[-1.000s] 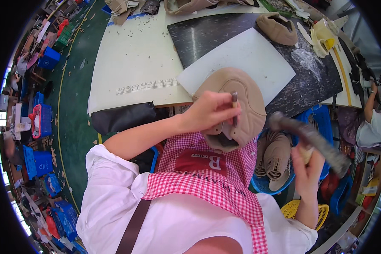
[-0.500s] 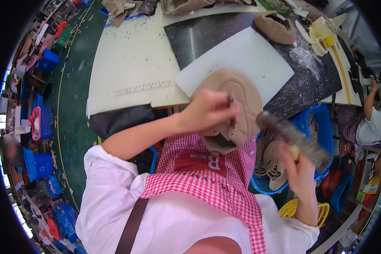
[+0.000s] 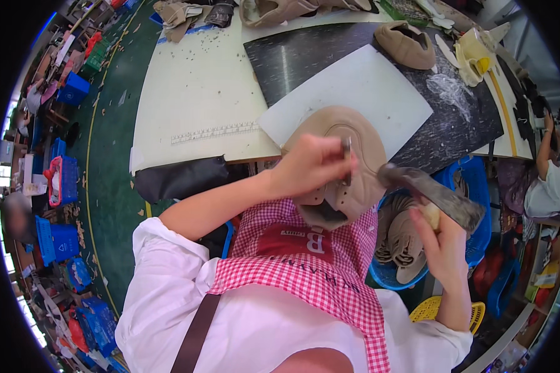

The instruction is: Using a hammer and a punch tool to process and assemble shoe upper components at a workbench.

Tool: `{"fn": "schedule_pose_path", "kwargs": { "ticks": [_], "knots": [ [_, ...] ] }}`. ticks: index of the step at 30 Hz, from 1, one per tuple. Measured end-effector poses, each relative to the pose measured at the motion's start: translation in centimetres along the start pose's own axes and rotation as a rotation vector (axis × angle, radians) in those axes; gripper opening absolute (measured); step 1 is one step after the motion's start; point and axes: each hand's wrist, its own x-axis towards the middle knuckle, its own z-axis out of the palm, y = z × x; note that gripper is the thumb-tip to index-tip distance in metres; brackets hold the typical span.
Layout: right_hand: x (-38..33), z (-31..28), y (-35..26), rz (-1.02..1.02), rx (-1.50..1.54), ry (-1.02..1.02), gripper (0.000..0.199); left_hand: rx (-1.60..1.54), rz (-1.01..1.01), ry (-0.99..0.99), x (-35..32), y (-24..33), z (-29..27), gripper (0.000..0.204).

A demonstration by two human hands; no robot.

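A tan shoe upper (image 3: 362, 127) lies over the near edge of a white board, its lower part hanging towards my apron. A few small holes show beside its opening. My left hand (image 3: 311, 165) is closed round a short metal punch (image 3: 347, 148), held upright over the middle of the upper; whether its tip touches the material is hidden. My right hand (image 3: 443, 248) grips the pale wooden handle of a hammer (image 3: 442, 200). The heavy dark head is to the right of the punch, its narrow end near the upper's right edge.
The white board (image 3: 404, 93) rests on a black slab (image 3: 292, 56) on the table. Another tan upper (image 3: 406, 45) sits at the back. Blue baskets (image 3: 479, 168) with uppers stand at the right, above a yellow basket (image 3: 426, 308). A person (image 3: 544, 186) is at far right.
Hammer and punch stay close to their earlier places, each shifted only slightly. The upper sits a little lower in the picture, with more of its holes showing.
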Motion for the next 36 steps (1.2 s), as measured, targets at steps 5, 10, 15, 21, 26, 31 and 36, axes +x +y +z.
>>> {"fn": "schedule_pose_path", "kwargs": {
  "ticks": [5, 10, 15, 21, 26, 31, 36],
  "knots": [
    [-3.1, -2.3, 1.3, 0.189, 0.134, 0.457, 0.02, -0.325, -0.107, 0.066, 0.4, 1.0, -0.1, 0.009],
    [-3.4, -5.7, -1.7, -0.471, 0.977, 0.486, 0.023, 0.483, 0.266, -0.109, 1.1, 1.9, 0.7, 0.011],
    [0.8, -0.1, 0.5, 0.18, 0.09, 0.031, 0.023, 0.152, 0.186, 0.001, 1.1, 1.0, -0.2, 0.011],
    [-3.9, -7.1, 1.4, -0.072, 0.178, 0.516, 0.023, -0.279, -0.133, 0.074, 1.4, 1.2, -0.1, 0.014],
    [0.1, -2.9, -1.0, -0.382, 0.628, 0.297, 0.023, 0.731, 0.407, 0.037, 0.3, 1.4, 0.6, 0.017],
    [0.2, 1.0, 1.8, 0.134, 0.046, 0.113, 0.031, -0.174, -0.128, 0.248, 1.1, 1.4, -1.9, 0.02],
    [0.5, 8.4, 1.0, -0.223, -0.206, 0.183, 0.045, -0.331, 0.034, 0.697, 7.7, -0.4, -9.5, 0.022]
  ]
}}
